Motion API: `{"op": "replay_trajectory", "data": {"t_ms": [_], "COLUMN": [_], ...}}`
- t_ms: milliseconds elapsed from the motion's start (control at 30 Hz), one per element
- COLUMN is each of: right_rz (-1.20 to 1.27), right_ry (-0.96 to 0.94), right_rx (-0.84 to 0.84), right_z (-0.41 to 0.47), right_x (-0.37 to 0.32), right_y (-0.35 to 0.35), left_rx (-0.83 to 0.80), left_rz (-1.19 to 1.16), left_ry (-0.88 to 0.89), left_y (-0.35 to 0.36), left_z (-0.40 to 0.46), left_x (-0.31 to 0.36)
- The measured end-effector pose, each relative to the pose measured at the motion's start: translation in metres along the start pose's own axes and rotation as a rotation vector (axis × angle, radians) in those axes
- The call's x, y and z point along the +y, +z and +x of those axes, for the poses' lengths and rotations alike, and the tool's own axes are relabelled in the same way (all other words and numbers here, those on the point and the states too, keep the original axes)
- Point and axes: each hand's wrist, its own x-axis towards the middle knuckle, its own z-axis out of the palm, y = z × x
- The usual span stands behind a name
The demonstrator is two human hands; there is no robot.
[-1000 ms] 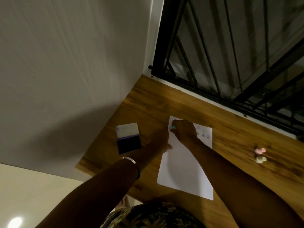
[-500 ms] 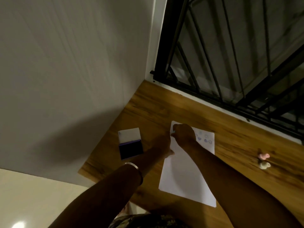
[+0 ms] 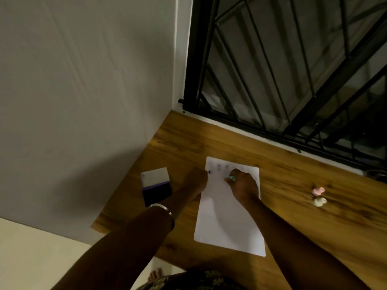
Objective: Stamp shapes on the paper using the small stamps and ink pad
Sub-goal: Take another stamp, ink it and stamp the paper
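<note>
The paper [image 3: 228,216] lies on the wooden surface [image 3: 293,185]; the right hand [image 3: 243,185] pinches a teal stamp [image 3: 231,178] over its top part. The left hand [image 3: 195,181], fingers curled, rests at the paper's left edge, the open ink pad [image 3: 156,189] farther left and two stamps [image 3: 318,195] well to the paper's right.

My white paper [image 3: 228,218] lies flat on the counter, a bit turned. Near its top edge are small blue and purple stamped shapes, and one dark one by the left edge. I hold a little mint-green stamp [image 3: 231,178] down on the paper near the top. My ink pad [image 3: 157,191] lies open to the left of the paper, its white lid flipped back and its dark pad facing up. A pink stamp [image 3: 317,190] and a cream stamp [image 3: 320,202] sit side by side, far off to the right.
</note>
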Motion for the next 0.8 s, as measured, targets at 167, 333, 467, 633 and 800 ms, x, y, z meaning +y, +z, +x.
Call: {"op": "replay_trajectory", "data": {"t_ms": [167, 333, 467, 633, 800], "right_rz": [0.065, 0.047, 0.079, 0.024, -0.012], "right_ry": [-0.016, -0.077, -0.105, -0.086, -0.042], "right_rx": [-0.007, 0.081, 0.117, 0.106, 0.087], "right_z": [-0.011, -0.018, -0.020, -0.022, -0.026], "right_x": [0.007, 0.017, 0.030, 0.048, 0.073], "right_y": [-0.007, -0.024, -0.040, -0.051, -0.058], "left_rx": [-0.148, -0.186, -0.204, -0.309, -0.339], "left_rz": [-0.389, -0.521, -0.472, -0.475, -0.453], "left_ry": [-0.172, -0.267, -0.162, -0.188, -0.194], "left_y": [0.015, 0.040, 0.065, 0.094, 0.115], "left_z": [0.000, -0.001, -0.008, -0.018, -0.029], "left_x": [0.021, 0.044, 0.051, 0.058, 0.071]}}
